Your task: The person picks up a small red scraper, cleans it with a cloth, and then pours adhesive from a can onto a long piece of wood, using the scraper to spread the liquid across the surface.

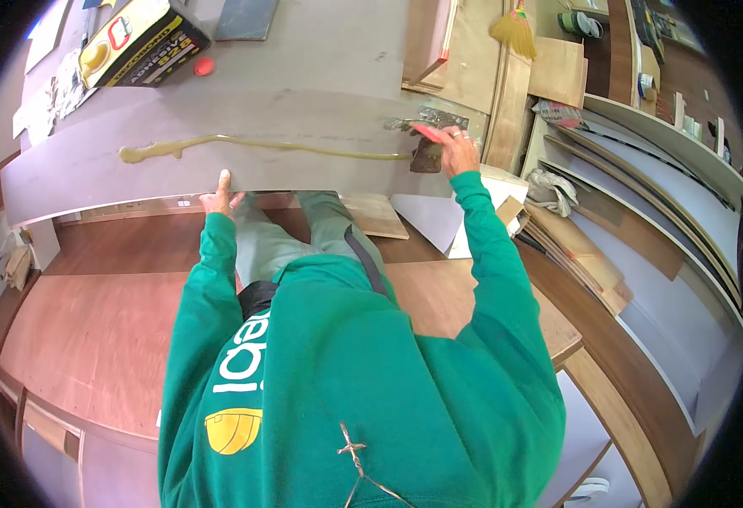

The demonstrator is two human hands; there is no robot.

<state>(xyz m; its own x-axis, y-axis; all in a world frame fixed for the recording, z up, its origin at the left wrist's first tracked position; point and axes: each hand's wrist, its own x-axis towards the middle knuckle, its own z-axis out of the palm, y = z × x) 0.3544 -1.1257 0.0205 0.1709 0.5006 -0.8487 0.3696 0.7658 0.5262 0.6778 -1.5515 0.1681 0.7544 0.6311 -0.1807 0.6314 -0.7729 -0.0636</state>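
Note:
A long grey board (pixel 303 173) lies across in front of me. A bead of yellowish glue (pixel 287 146) runs along it, thickest in a blob at the left. At the right end, my right hand (pixel 460 152) is closed on a red spreader (pixel 427 132), its blade down on the board. Dark wet smears (pixel 426 159) of spread glue surround the spreader. My left hand (pixel 219 200) grips the board's near edge, thumb on top and fingers partly hidden below.
Beyond the board stand a yellow and black adhesive tin (pixel 147 51), a red cap (pixel 204 66) and a dark grey plate (pixel 247 19). Crumpled paper (pixel 54 106) lies at the left. At the right are a straw brush (pixel 515 34), a white glove (pixel 551 191) and stacked panels (pixel 583 262).

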